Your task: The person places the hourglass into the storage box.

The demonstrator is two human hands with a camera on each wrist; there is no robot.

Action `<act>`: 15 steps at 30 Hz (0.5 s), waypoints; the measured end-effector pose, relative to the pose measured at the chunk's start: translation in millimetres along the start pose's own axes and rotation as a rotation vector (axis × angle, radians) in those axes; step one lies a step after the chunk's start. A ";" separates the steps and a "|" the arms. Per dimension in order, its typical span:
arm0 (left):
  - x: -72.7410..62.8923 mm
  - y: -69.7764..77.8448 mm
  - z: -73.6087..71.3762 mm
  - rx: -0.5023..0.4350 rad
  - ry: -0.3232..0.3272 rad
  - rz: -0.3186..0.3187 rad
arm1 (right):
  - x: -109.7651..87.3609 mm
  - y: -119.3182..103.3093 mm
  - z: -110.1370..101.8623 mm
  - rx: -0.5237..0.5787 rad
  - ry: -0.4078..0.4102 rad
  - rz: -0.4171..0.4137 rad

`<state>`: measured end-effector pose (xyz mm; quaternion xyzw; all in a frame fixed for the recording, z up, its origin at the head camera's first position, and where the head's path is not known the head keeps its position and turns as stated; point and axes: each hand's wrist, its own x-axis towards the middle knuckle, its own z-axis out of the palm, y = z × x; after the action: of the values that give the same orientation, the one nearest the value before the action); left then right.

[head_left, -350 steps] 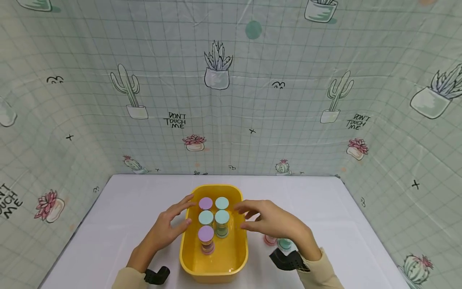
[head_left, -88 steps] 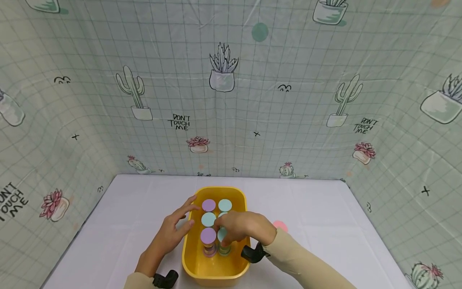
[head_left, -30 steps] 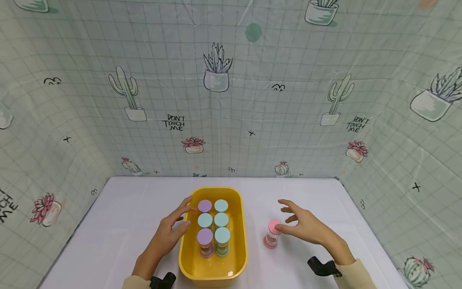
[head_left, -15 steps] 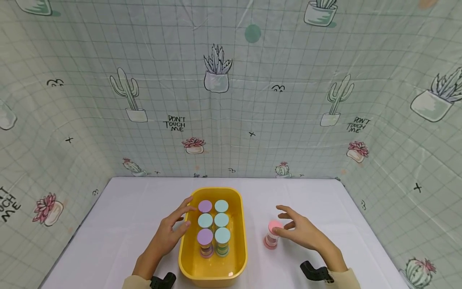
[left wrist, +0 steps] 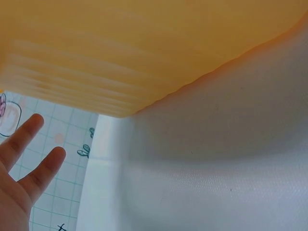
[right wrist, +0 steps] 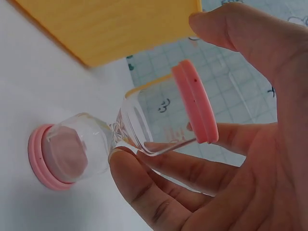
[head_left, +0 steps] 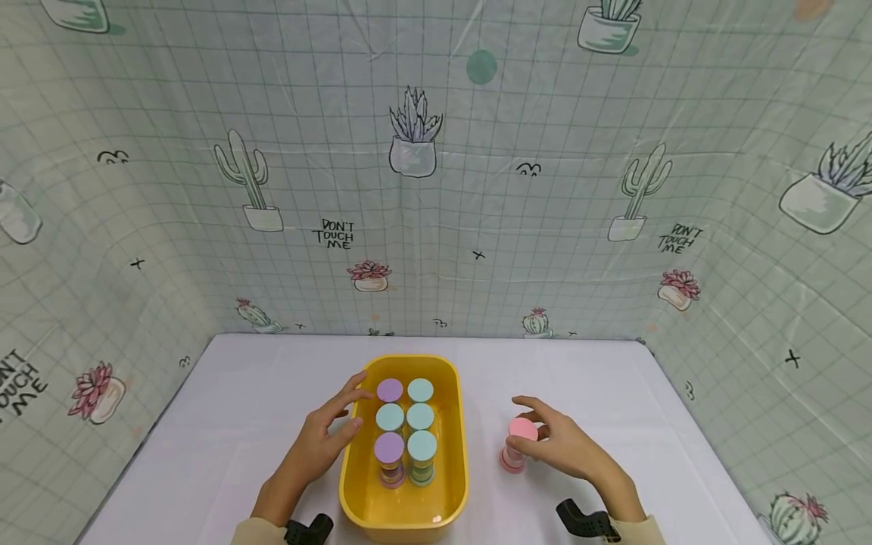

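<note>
A pink-capped hourglass (head_left: 523, 428) stands upright on the table, right of a yellow bin (head_left: 455, 469). My right hand (head_left: 568, 448) surrounds its upper part. In the right wrist view, fingers (right wrist: 144, 187) curve beside and behind the glass waist, while the thumb (right wrist: 216, 26) stays apart from the pink cap (right wrist: 196, 102). Pink sand lies in the hourglass's lower bulb (right wrist: 67, 151). My left hand (head_left: 320, 435) is at the bin's left side, fingers spread, fingertips at the rim; it holds nothing. Its spread fingers (left wrist: 43, 173) also show in the left wrist view beside the bin wall (left wrist: 144, 53).
Several hourglasses stand upright in two columns inside the bin, including a front purple one (head_left: 389, 448) and a front light-blue one (head_left: 422, 446). Bare bin floor (head_left: 409, 509) shows in front of them. A patterned cloth (head_left: 436, 227) rises behind and beside the white table (head_left: 272, 363).
A light-blue-capped hourglass was added at the bin's front right, and the green one outside is gone from the table. The right hand came back from the bin and moved left around the pink hourglass.
</note>
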<state>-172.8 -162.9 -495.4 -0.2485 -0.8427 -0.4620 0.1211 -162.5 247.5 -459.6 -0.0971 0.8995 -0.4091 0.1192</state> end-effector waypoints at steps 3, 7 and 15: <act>0.0 0.7 -0.2 -0.002 -0.001 -0.001 | -0.7 -2.6 1.0 0.007 -0.010 0.005; -0.5 1.1 -0.1 0.005 -0.002 -0.016 | -1.0 -3.8 3.1 0.011 -0.037 0.009; -0.2 1.9 -0.7 0.013 -0.003 -0.033 | -0.4 -4.7 6.0 -0.007 -0.068 -0.025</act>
<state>-171.7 -162.6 -493.8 -0.2346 -0.8498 -0.4581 0.1140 -160.0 240.3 -459.8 -0.1224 0.8950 -0.4038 0.1445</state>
